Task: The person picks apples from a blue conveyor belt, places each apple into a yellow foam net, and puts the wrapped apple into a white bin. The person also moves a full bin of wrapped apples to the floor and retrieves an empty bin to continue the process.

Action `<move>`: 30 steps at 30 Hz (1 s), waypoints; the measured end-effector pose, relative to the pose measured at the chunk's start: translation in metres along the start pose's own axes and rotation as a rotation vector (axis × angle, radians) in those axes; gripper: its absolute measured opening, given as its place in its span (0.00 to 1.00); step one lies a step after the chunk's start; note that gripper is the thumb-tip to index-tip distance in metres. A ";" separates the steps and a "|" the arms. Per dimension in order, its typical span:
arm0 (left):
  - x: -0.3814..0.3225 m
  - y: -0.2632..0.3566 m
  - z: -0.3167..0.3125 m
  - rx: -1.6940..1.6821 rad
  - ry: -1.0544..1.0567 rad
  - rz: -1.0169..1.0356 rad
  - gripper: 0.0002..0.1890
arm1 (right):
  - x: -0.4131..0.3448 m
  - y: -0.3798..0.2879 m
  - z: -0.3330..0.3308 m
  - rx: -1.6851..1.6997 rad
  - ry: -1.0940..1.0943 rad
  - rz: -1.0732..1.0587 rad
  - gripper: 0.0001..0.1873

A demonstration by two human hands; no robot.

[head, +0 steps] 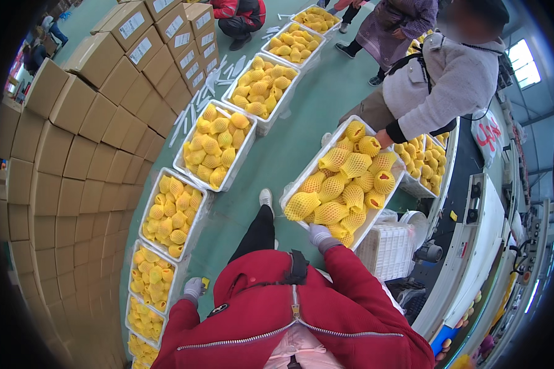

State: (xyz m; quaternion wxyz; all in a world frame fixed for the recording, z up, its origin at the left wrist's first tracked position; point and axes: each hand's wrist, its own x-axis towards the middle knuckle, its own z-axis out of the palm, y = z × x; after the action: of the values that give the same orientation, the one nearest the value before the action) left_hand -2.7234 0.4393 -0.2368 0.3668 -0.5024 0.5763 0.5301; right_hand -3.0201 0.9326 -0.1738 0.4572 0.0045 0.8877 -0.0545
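My right hand, in a pale knit glove, is at the near end of a white plastic crate heaped with fruit in yellow foam nets. Its fingers are partly hidden at the rim. The crate is tilted, and a co-worker's hand is at its far side. My left hand, also gloved, hangs low beside the row of floor crates, with a small yellow piece at its fingers; whether it grips the piece is hard to tell.
White crates of netted fruit form a curved row on the green floor. Stacked cardboard cartons rise behind them. A co-worker stands at the right, beside a conveyor. An upturned white crate stands below the tilted one. Other people are farther off.
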 end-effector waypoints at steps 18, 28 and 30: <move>0.019 0.287 0.081 -0.655 -0.801 0.088 0.14 | 0.067 0.060 -0.092 -0.037 0.025 0.019 0.17; -0.101 0.605 0.307 0.136 -0.308 1.528 0.18 | 0.127 0.069 -0.159 -0.115 0.072 -0.077 0.17; -0.074 0.559 0.300 0.538 -0.264 1.492 0.20 | 0.139 0.074 -0.169 -0.166 -0.089 -0.088 0.17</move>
State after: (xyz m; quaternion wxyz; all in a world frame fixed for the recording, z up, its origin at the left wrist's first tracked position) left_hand -3.2804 0.7094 -0.0811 0.0894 0.1877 0.8200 0.5334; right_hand -3.2335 1.0176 -0.1960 0.4922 -0.0748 0.8672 -0.0011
